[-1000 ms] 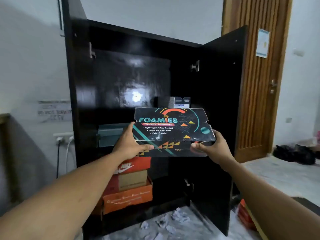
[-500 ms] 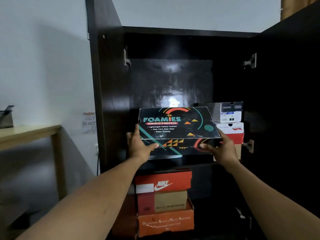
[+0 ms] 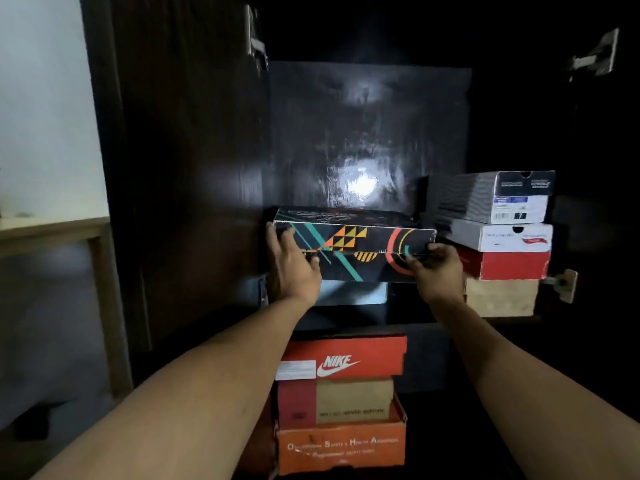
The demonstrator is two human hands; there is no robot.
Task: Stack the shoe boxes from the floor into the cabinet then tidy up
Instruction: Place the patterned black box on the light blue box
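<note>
Held box: I see the black cardboard shoe box with teal, orange and yellow graphics (image 3: 353, 251) level in the upper compartment of the dark wooden cabinet (image 3: 194, 168), long side facing me.
Beneath it: a pale grey box (image 3: 353, 293) sits directly under; I cannot tell whether they touch.
Left hand (image 3: 294, 268): it grips the box's left end, thumb on the near face, fingers wrapped round the corner.
Right hand (image 3: 438, 271): its fingers are curled on the lower right corner of the near face, holding the box.
Right stack: just beside it, top to bottom, a grey striped box (image 3: 485, 199), a white box (image 3: 502, 237), a red box (image 3: 502, 265) and a tan box (image 3: 498, 297).
Lower compartment: a red Nike box (image 3: 346, 356) tops a maroon-and-tan box (image 3: 346, 400) and an orange printed box (image 3: 341, 448).
Far left: a light wooden table (image 3: 52, 230) stands outside the cabinet.
</note>
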